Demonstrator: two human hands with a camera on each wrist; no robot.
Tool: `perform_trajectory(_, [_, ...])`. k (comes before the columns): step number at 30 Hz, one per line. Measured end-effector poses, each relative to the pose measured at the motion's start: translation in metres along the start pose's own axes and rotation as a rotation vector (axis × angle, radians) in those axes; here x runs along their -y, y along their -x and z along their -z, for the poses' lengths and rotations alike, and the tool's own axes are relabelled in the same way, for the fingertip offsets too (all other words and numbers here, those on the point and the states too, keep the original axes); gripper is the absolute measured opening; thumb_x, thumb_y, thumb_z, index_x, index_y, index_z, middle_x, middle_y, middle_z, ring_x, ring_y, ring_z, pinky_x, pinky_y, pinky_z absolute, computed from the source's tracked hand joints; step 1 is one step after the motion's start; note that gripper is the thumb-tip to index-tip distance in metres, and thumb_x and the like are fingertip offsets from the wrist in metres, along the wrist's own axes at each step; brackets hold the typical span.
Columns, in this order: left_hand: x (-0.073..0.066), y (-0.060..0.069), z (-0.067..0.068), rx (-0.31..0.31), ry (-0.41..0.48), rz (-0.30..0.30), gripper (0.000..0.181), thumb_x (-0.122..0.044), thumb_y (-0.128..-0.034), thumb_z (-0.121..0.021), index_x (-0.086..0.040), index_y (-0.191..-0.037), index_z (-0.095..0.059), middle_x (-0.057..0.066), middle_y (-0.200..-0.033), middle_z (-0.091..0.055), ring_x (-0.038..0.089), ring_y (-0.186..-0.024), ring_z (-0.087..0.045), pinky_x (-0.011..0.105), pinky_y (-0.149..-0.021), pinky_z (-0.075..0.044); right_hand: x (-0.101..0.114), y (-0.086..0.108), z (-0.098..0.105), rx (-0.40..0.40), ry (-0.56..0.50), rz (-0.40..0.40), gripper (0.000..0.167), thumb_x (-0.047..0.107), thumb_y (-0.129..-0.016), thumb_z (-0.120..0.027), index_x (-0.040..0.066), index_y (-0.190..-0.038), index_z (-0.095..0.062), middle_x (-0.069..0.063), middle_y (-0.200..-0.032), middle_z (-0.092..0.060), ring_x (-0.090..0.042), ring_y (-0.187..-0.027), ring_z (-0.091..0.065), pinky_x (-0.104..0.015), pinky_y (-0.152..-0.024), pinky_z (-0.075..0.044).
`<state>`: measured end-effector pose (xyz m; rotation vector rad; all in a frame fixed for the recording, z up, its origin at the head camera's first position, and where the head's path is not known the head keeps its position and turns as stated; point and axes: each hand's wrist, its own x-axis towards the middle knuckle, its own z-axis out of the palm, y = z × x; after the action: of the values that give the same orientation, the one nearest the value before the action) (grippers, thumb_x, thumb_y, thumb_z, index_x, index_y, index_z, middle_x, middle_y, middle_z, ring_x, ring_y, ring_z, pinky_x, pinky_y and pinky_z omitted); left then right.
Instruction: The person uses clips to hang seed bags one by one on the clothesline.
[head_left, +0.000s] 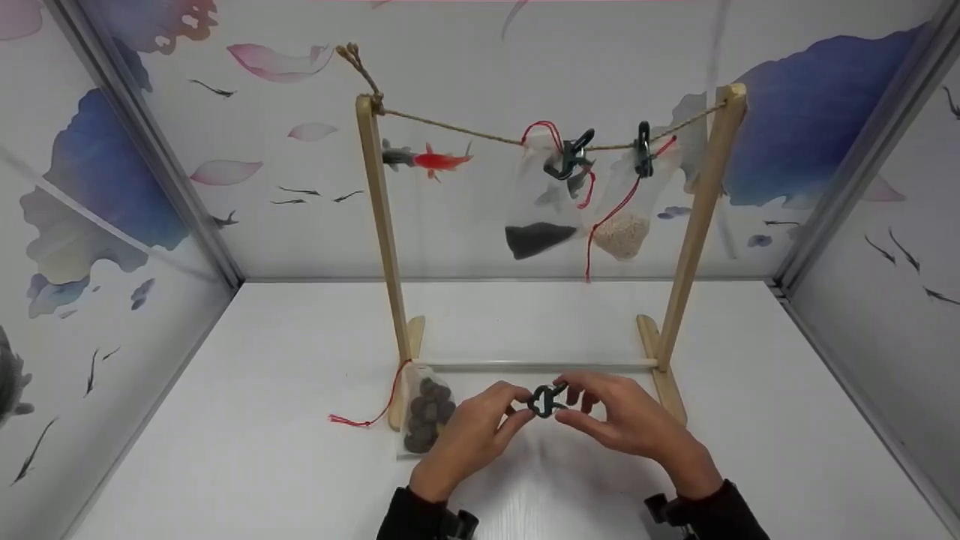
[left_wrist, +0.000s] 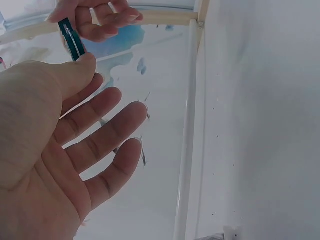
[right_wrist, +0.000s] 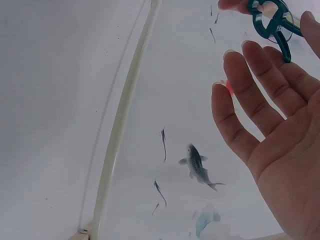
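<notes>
Above the table, both hands meet at a dark green spring clip (head_left: 545,401). My left hand (head_left: 480,427) pinches one side of it between thumb and forefinger. On the other side, the thumb and forefinger of my right hand (head_left: 626,416) are at the clip's two spread handles. In the right wrist view the clip (right_wrist: 272,22) shows its looped jaws and handles, with the right hand's (right_wrist: 285,105) other fingers extended. Seen from the left wrist, the clip (left_wrist: 73,40) is edge-on beyond the left thumb. A mesh bag of brown round pieces (head_left: 429,412) lies left of the left hand.
A wooden frame (head_left: 384,225) carries a sagging rope (head_left: 450,127). From it hang a bag with dark contents (head_left: 538,238) and a bag with pale grains (head_left: 622,234), each with a green clip. A white crossbar (head_left: 525,366) runs low behind the hands.
</notes>
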<state>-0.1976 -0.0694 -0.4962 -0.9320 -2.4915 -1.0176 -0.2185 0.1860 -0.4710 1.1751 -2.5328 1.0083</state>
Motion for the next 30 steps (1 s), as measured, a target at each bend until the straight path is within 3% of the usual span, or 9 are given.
perform_trajectory(8, [0.0018,0.0009,0.0,0.003,0.005,0.0,0.022,-0.026,-0.1025,-0.062,-0.013,-0.12,-0.065,-0.003,-0.113,-0.068,0.005,-0.091,-0.066,0.019,-0.078,-0.052,-0.0007,-0.0007,0.0012,0.011,0.04,0.012,0.025,0.037,-0.096,-0.072,0.018,-0.112,-0.069,0.01,-0.088,-0.066,-0.004,-0.076,-0.062,-0.026,-0.064,-0.053])
perform_trajectory(17, [0.0013,0.0001,-0.0002,-0.004,0.008,-0.015,0.025,-0.028,-0.1021,-0.064,-0.012,-0.121,-0.066,-0.001,-0.115,-0.069,0.009,-0.095,-0.067,0.021,-0.081,-0.053,0.0005,-0.0024,-0.0006,-0.056,0.002,0.094,0.02,0.027,-0.093,-0.077,0.018,-0.109,-0.069,0.01,-0.09,-0.067,-0.003,-0.073,-0.062,-0.024,-0.062,-0.053])
perform_trajectory(20, [0.0002,-0.0004,0.0011,-0.034,-0.076,-0.032,0.03,-0.032,-0.1013,-0.065,-0.012,-0.123,-0.066,0.0,-0.117,-0.068,0.014,-0.101,-0.067,0.028,-0.084,-0.054,0.0011,-0.0027,-0.0012,-0.098,0.006,0.136,0.018,0.021,-0.092,-0.078,0.016,-0.108,-0.069,0.01,-0.091,-0.069,-0.002,-0.07,-0.061,-0.021,-0.06,-0.05])
perform_trajectory(25, [0.0019,-0.0003,0.0026,-0.128,-0.313,-0.069,0.041,-0.04,-0.1,-0.065,-0.013,-0.131,-0.064,0.005,-0.132,-0.062,0.022,-0.121,-0.059,0.043,-0.093,-0.051,0.0011,-0.003,-0.001,-0.156,0.032,0.175,0.02,0.014,-0.091,-0.079,0.017,-0.108,-0.069,0.011,-0.092,-0.069,-0.001,-0.068,-0.06,-0.015,-0.058,-0.046])
perform_trajectory(30, [0.0075,0.0007,0.0058,-0.218,-0.415,-0.075,0.051,-0.039,-0.0984,-0.068,-0.009,-0.139,-0.059,0.012,-0.142,-0.057,0.031,-0.134,-0.051,0.05,-0.101,-0.046,0.0005,-0.0035,-0.0011,-0.157,0.023,0.175,0.019,0.012,-0.092,-0.077,0.016,-0.109,-0.069,0.011,-0.094,-0.07,-0.001,-0.068,-0.061,-0.018,-0.057,-0.048])
